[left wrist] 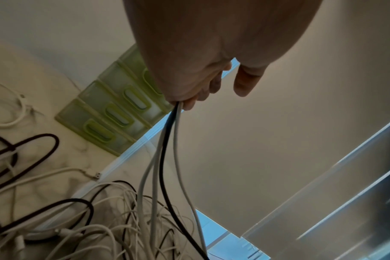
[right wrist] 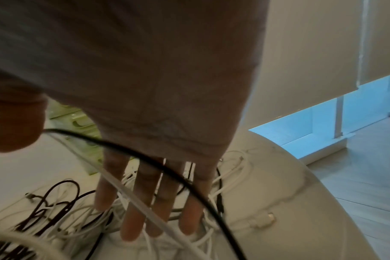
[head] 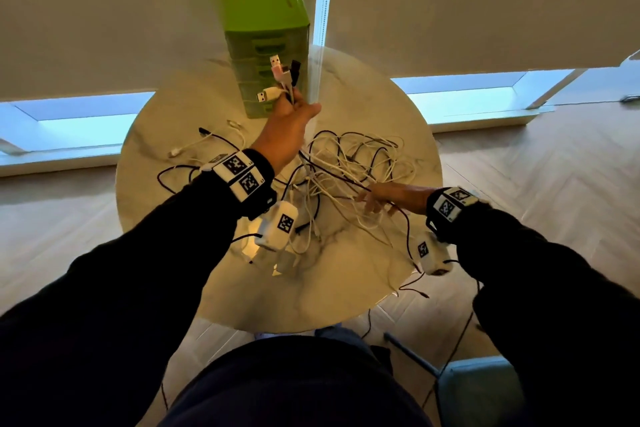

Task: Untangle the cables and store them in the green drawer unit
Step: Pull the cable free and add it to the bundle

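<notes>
My left hand (head: pixel 292 114) is raised in front of the green drawer unit (head: pixel 266 28) and grips a bunch of cable ends (head: pixel 282 74), white and black USB plugs sticking up from the fist. From the fist (left wrist: pixel 185 91) several cables (left wrist: pixel 165 158), white and one black, hang down into the tangle (head: pixel 349 170) on the round marble table (head: pixel 332 291). My right hand (head: pixel 375 199) lies flat on the tangle with fingers (right wrist: pixel 131 216) straight and spread; a black cable (right wrist: pixel 167 167) and a white one cross under the palm.
More loose cables (head: pixel 194 149) lie on the table's left half. The drawer unit's drawers (left wrist: pixel 114 112) are all closed. Roller blinds and low window strips stand behind the table. A teal chair (head: pixel 485 388) is at the lower right, and a thin dark cable trails off the table's right edge.
</notes>
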Motion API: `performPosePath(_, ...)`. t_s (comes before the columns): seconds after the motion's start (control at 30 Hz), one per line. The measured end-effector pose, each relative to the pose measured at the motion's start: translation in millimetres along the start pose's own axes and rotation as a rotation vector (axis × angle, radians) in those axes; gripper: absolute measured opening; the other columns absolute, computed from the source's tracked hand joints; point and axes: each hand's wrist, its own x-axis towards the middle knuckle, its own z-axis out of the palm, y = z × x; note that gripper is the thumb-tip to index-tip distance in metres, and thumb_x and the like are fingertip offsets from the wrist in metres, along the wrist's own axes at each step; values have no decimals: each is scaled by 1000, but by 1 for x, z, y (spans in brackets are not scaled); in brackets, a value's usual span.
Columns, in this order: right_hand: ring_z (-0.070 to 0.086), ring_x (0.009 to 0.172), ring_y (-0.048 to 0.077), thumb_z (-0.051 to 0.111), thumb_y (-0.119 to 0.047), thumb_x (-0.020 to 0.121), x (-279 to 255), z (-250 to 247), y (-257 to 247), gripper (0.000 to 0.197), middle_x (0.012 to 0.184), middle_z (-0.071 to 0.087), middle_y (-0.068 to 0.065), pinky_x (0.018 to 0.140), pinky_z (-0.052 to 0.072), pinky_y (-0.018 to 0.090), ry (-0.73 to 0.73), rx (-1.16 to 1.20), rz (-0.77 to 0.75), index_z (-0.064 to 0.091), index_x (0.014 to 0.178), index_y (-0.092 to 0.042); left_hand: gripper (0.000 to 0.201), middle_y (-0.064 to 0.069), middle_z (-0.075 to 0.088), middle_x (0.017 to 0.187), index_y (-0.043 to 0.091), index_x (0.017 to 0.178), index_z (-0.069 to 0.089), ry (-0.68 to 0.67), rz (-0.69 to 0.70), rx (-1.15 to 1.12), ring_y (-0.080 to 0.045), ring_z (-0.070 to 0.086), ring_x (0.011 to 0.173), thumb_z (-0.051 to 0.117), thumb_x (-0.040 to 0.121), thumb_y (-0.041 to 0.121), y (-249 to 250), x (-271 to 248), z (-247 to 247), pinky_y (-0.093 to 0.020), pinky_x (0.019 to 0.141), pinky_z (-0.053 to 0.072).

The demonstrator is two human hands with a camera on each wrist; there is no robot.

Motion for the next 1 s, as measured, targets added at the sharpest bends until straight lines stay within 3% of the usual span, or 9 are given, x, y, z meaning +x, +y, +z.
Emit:
performPosePath(0.13, 53, 78, 19, 44, -52, 97, 6, -12, 0, 40, 84, 62, 3, 73, 40, 34, 158, -140, -120, 64, 98, -18, 44, -12, 53, 141, 6, 142, 38, 91, -10, -14, -23, 50, 130, 52, 102, 18, -1, -1, -1, -35, 108, 38)
performPosePath(0.23, 52, 87, 22, 51, -39, 100, 14, 10, -3, 28, 93, 57, 2, 78, 39, 31, -29, -640, -167, 58, 106, -13, 45, -15, 50, 144, 5, 142, 37, 113, -20, -7, -25, 46, 135, 52, 102, 18, -4, 1, 7, -43, 114, 35)
performPosePath(0.33, 54, 88, 18, 64, -32, 92, 18, 30, -4, 25, 95, 60, -1, 83, 46, 32, -224, -733, -179, 60, 111, -18, 25, -10, 59, 118, 12, 125, 47, 97, -24, 4, -16, 56, 110, 53, 101, 16, -10, 2, 23, -33, 103, 40)
performPosePath(0.37, 53, 87, 18, 64, -28, 90, 20, 29, -4, 22, 93, 59, -2, 82, 46, 31, -194, -726, -221, 61, 110, -19, 11, -5, 55, 100, 18, 110, 47, 88, -17, 5, -11, 54, 93, 54, 101, 15, -11, 0, 29, -26, 91, 42)
performPosePath(0.43, 51, 83, 20, 61, -22, 91, 24, 15, 3, 3, 86, 57, -4, 76, 42, 31, -75, -678, -259, 59, 94, -22, 20, 3, 40, 85, 23, 91, 40, 90, -6, 4, -6, 44, 76, 55, 101, 14, -16, -3, 36, -21, 74, 39)
performPosePath(0.5, 49, 78, 21, 57, -18, 93, 32, -1, 18, 17, 80, 54, -5, 69, 38, 29, 14, -606, -251, 49, 81, -25, 23, 6, 39, 80, 25, 88, 38, 107, -5, -10, -8, 41, 71, 56, 100, 17, -24, -4, 38, -23, 67, 38)
performPosePath(0.63, 58, 97, 34, 59, -12, 90, 53, -16, 53, 14, 104, 63, 15, 83, 43, 37, 176, -659, -233, 62, 104, -10, 21, 10, 37, 64, 25, 86, 43, 132, -30, -126, -7, 36, 56, 51, 104, 30, -33, -11, 36, -24, 57, 33)
performPosePath(0.77, 55, 106, 32, 58, -12, 88, 63, -13, 61, 25, 114, 56, 13, 93, 45, 38, 161, -747, -226, 68, 111, -14, 43, 10, 28, 59, 25, 72, 34, 107, -62, -191, -10, 27, 51, 43, 102, 55, -41, -21, 31, -23, 51, 30)
performPosePath(1.0, 51, 110, 32, 60, -34, 93, 55, -11, 49, 25, 118, 50, 10, 90, 46, 40, 228, -882, -272, 71, 111, -21, 47, 10, 23, 58, 26, 66, 31, 114, -65, -154, -11, 20, 52, 40, 104, 53, -52, -36, 25, -26, 51, 24)
